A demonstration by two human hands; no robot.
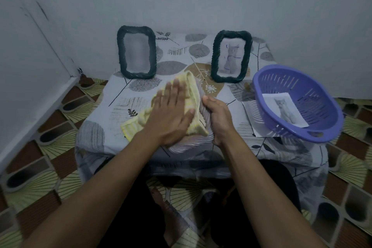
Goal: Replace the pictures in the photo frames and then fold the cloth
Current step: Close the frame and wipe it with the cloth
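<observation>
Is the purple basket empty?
No, a cat picture lies inside the basket.

White ribbed frame mostly under yellow cloth, left frame's picture blurred

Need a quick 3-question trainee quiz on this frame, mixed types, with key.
1. True or false: the left hand presses the yellow cloth flat onto the white ribbed frame.
2. What lies inside the purple basket? A) a cat picture B) a folded cloth C) a dark frame
3. Fill in: the right hand has its grip on the white ribbed frame's ___ edge.
Key: 1 true; 2 A; 3 right.
</observation>
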